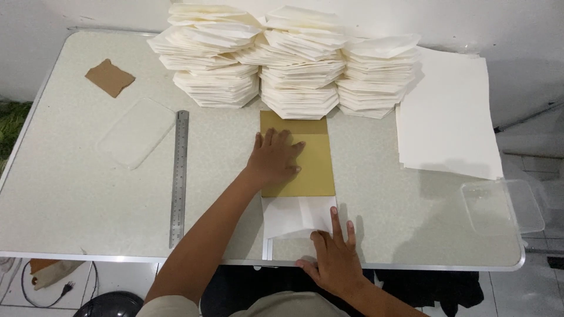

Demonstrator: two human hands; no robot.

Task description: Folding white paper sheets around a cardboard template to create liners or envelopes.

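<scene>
Flatly, the left hand pressed open-palmed on the gold card, its long axis running away; the right hand lay flat, folding the white paper beneath it

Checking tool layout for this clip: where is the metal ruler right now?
In the head view, the metal ruler lies lengthwise on the table, left of the left hand and the gold card, beside a clear plastic lid.
</scene>
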